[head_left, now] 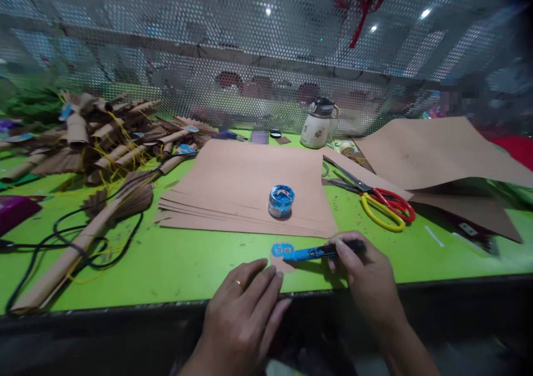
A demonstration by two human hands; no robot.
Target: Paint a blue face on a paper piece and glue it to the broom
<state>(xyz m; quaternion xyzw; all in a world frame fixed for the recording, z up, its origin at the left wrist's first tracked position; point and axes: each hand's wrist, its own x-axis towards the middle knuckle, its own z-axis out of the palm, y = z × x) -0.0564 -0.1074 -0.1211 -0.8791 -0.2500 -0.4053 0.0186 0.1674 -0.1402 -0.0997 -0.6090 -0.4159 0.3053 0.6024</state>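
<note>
Marker (315, 252) is pinched in the right fingers (346, 254), blue end at the disc (280, 262) near the surface's (166, 270) front edge. Left fingers (270, 279) rest loosely together against it; if they slip, it'll probably skid and smear.

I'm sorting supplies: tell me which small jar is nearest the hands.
The blue-smeared open jar on the paper stack; the other jar sits beside the flask.
</note>
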